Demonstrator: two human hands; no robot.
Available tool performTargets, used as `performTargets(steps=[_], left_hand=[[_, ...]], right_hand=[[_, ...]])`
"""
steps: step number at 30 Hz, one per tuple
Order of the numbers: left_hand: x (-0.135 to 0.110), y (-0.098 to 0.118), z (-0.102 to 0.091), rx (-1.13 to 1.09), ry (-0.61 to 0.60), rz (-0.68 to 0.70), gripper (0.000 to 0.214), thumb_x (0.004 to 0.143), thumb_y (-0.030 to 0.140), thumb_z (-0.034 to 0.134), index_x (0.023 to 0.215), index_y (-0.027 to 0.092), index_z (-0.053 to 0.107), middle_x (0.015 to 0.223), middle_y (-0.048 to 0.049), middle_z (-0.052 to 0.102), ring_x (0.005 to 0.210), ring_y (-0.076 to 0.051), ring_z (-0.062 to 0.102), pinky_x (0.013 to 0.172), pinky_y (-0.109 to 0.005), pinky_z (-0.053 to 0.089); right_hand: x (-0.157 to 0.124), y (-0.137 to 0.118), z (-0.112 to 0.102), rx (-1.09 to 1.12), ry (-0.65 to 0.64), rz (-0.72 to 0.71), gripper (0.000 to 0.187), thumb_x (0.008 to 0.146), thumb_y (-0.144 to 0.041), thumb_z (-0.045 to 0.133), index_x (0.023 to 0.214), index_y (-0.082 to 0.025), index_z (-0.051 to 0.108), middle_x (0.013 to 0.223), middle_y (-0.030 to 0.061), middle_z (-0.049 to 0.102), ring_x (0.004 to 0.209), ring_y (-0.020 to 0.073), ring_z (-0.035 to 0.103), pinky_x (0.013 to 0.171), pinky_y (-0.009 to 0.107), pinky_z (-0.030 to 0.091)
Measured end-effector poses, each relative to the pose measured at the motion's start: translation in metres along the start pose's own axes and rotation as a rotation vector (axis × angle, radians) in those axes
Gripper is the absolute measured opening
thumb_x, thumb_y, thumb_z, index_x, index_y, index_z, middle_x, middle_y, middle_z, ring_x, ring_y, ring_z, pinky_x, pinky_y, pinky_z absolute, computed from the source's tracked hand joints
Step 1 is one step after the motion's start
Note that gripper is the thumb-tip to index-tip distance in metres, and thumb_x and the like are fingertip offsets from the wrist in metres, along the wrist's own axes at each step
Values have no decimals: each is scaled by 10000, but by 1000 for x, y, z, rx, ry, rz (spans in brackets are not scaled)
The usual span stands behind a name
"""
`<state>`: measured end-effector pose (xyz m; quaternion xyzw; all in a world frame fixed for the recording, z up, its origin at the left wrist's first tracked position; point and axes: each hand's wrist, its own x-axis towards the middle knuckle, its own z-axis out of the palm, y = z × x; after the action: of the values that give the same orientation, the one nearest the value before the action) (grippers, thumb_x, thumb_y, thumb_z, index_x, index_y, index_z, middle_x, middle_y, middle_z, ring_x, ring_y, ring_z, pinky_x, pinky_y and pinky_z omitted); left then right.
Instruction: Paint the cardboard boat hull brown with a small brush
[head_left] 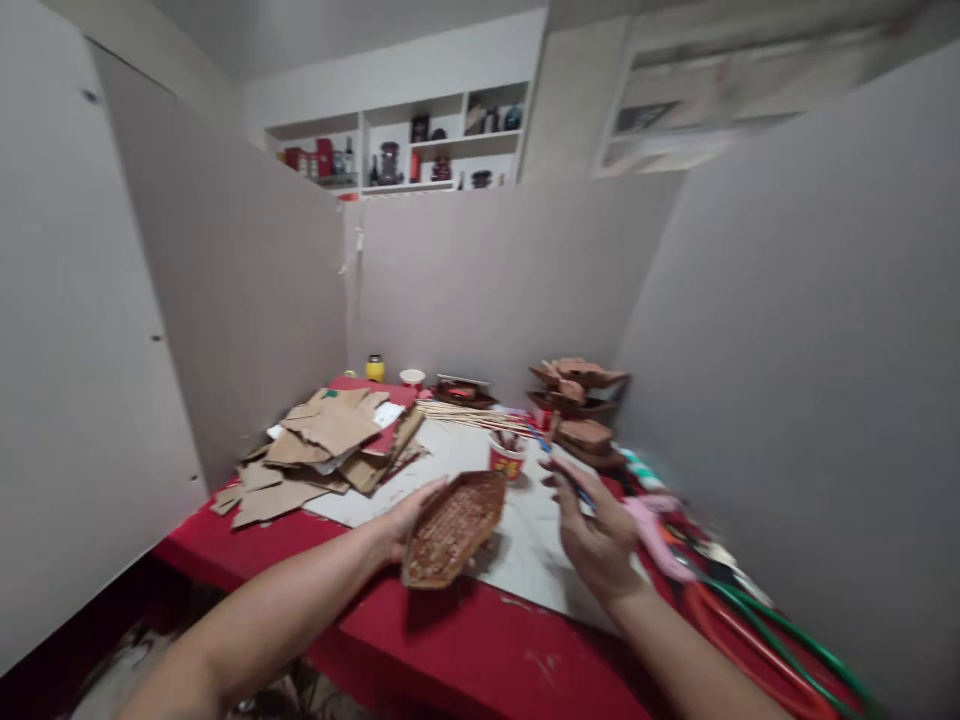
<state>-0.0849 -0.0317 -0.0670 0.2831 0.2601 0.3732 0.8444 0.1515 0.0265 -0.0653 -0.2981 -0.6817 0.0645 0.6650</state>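
We see the boat (pixel 457 525) in the left hand (pixel 409 520), whose fingers grasp its left side. We judge it light and fairly stiff, but easily crushed at its thin wall, so best held by side and underside. The right hand (pixel 596 530) grips a blue tool (pixel 584 497); beyond both hands' fingers stands the cup (pixel 506 463).

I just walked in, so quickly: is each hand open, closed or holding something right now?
Left hand: holding the brown tray.
Right hand: holding a blue tool.
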Motion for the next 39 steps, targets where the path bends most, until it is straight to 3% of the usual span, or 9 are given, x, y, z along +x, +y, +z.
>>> performTargets(steps=[5, 12, 20, 26, 30, 34, 39], left_hand=[[-9, 6, 15, 17, 17, -28, 672, 925, 603, 460, 1182, 6, 634, 912, -178, 775, 679, -247, 729, 658, -338, 550], [-13, 5, 21, 12, 131, -28, 651, 954, 579, 423, 1108, -5, 665, 848, -180, 782, 615, -239, 732, 598, -321, 570], [-15, 12, 29, 4, 182, -41, 590, 961, 525, 438, 1107, 3, 670, 805, -173, 779, 588, -242, 731, 585, -319, 577], [-8, 13, 16, -19, 129, -73, 626, 913, 561, 514, 1075, -15, 696, 822, -191, 775, 587, -242, 729, 583, -319, 585], [-10, 14, 13, -31, 120, -114, 614, 920, 565, 500, 1039, 6, 723, 800, -167, 779, 587, -236, 734, 575, -294, 580], [-15, 15, 18, -41, 188, -138, 640, 968, 545, 400, 944, 6, 744, 706, -159, 764, 545, -226, 724, 535, -274, 566], [-14, 13, 18, -73, 239, -102, 646, 944, 573, 435, 1032, 5, 729, 804, -187, 777, 569, -233, 727, 553, -299, 576]], right_hand=[[10, 2, -3, -29, -2, 37, 258, 985, -346, 580, 1155, -159, 632, 1094, 67, 680, 896, 178, 683, 778, 368, 587], [35, 14, -7, -53, -11, 255, 262, 980, -335, 590, 1160, -146, 615, 1055, 56, 672, 833, 164, 679, 715, 335, 588], [79, 37, 14, -154, -247, 367, 294, 970, -320, 605, 1223, -171, 602, 1219, 86, 635, 1003, 213, 662, 844, 412, 573], [92, 51, 34, -225, -426, 411, 288, 972, -319, 601, 1225, -182, 606, 1245, 87, 626, 1027, 219, 654, 865, 419, 567], [97, 63, 36, -256, -529, 490, 292, 965, -321, 612, 1212, -166, 609, 1206, 80, 640, 995, 217, 665, 833, 406, 577], [101, 68, 26, -265, -496, 508, 296, 967, -326, 609, 1210, -156, 604, 1172, 80, 650, 960, 204, 674, 806, 395, 583], [94, 64, 13, -268, -335, 428, 271, 973, -334, 600, 1176, -156, 619, 1141, 72, 661, 936, 195, 675, 803, 387, 580]])
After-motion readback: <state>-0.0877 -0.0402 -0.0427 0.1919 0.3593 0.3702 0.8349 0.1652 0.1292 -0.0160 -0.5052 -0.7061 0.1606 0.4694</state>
